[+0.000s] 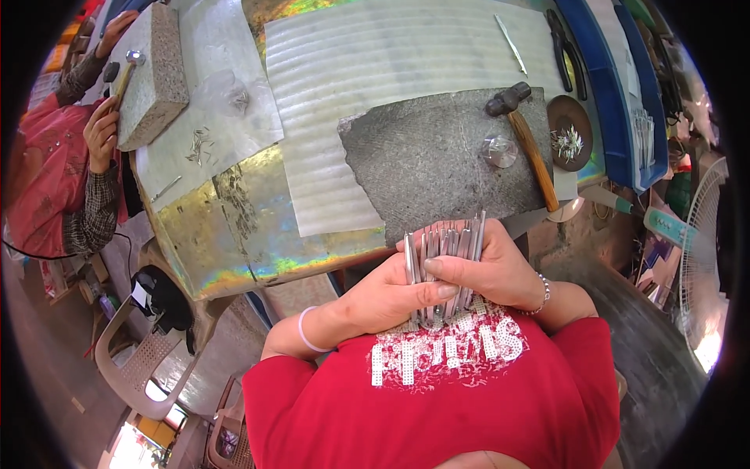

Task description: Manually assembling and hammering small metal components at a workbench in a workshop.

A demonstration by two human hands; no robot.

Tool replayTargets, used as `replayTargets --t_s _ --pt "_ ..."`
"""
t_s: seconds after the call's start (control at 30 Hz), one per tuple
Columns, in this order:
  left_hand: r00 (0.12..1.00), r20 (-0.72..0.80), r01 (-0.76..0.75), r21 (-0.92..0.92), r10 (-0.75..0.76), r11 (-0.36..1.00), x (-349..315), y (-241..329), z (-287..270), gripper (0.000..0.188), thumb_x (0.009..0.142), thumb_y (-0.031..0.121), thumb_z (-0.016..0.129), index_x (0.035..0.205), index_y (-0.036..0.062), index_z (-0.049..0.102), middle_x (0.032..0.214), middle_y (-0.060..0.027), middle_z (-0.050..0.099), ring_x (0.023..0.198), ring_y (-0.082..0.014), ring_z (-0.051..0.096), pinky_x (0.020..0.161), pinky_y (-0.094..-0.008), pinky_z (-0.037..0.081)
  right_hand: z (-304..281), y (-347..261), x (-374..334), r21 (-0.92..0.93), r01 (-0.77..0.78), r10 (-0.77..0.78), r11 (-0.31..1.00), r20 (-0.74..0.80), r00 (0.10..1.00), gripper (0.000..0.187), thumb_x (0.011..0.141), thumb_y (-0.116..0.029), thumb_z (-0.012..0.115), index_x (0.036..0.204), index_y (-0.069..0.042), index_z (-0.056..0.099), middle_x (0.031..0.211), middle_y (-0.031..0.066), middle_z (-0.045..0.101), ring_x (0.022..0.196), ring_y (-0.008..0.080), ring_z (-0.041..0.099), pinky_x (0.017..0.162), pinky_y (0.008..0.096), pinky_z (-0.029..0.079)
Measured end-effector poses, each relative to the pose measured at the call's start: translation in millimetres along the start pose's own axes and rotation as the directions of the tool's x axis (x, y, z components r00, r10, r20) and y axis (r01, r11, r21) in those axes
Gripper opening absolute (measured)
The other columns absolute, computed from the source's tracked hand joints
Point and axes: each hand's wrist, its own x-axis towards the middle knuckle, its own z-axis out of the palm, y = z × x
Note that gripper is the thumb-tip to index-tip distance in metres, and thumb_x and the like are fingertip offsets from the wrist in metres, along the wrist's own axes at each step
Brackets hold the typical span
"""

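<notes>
A bundle of several slim metal punches [451, 242] stands roughly upright between my two hands, close to my chest. My left hand [394, 293] is closed round the bundle's left side, its thumb pressed across the front. From the other side my right hand [488, 270] grips the same bundle, thumb also laid over it. Some fingers are hidden behind the metal. Just beyond my hands lies a dark stone slab [437, 164]. On its right part rest a hammer [531, 148] with a wooden handle and a small clear round piece [499, 152].
Right of the slab sits a brown dish [570, 133] of small silvery pieces. Pliers [566, 55] and a thin metal tool [511, 44] lie farther back beside a blue tray [650, 148]. At left, another person's hand [101, 133] holds a hammer by a stone block [156, 78].
</notes>
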Motion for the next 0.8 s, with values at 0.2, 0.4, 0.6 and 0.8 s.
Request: replayTargets --t_s 0.2,0.4,0.6,0.8 --pt "0.999 0.014 0.032 -0.185 -0.03 0.982 -5.8 -1.3 -3.4 0.045 0.088 0.005 0.051 0.13 -0.0004 0.037 0.115 -0.0107 0.053 0.106 -0.0189 0.054 0.092 -0.035 0.043 0.5 -0.4 -2.4 0.056 -0.061 0.062 0.997 -0.019 0.998 0.019 0.086 -0.01 0.059 0.101 0.0 0.064 0.086 0.0006 0.064 0.077 0.0043 0.056 0.067 0.0215 0.047" --pt "0.997 -0.005 0.068 -0.329 -0.073 0.942 -6.3 -2.5 -7.2 0.044 0.09 0.008 0.047 0.131 -0.0017 0.034 0.12 -0.0152 0.051 0.111 -0.0252 0.052 0.096 -0.0399 0.041 -1.3 0.5 -2.3 0.078 -0.112 0.113 0.991 -0.013 0.994 0.019 0.086 -0.009 0.059 0.103 0.0 0.064 0.088 0.0012 0.064 0.078 0.0047 0.056 0.068 0.0218 0.047" --pt "0.989 0.12 0.114 -0.225 -0.088 0.968 -2.7 -4.8 -12.1 0.043 0.095 0.017 0.046 0.13 -0.0044 0.035 0.121 -0.0149 0.05 0.112 -0.0233 0.051 0.096 -0.0371 0.04 2.4 1.3 2.8 0.332 -0.11 0.116 0.937 0.002 0.993 0.023 0.081 -0.007 0.062 0.103 0.002 0.061 0.104 0.0151 0.063 0.093 0.0179 0.061 0.081 0.0309 0.05" --pt "0.973 0.192 0.166 -0.176 -0.131 0.97 -0.9 -7.1 -16.8 0.045 0.095 0.022 0.047 0.13 -0.0043 0.034 0.121 -0.0128 0.05 0.112 -0.0211 0.051 0.096 -0.0347 0.041 -0.8 1.8 2.8 0.349 -0.163 0.178 0.923 -0.012 0.984 0.02 0.081 -0.006 0.062 0.099 0.002 0.062 0.106 0.0189 0.062 0.095 0.0207 0.061 0.085 0.034 0.05"
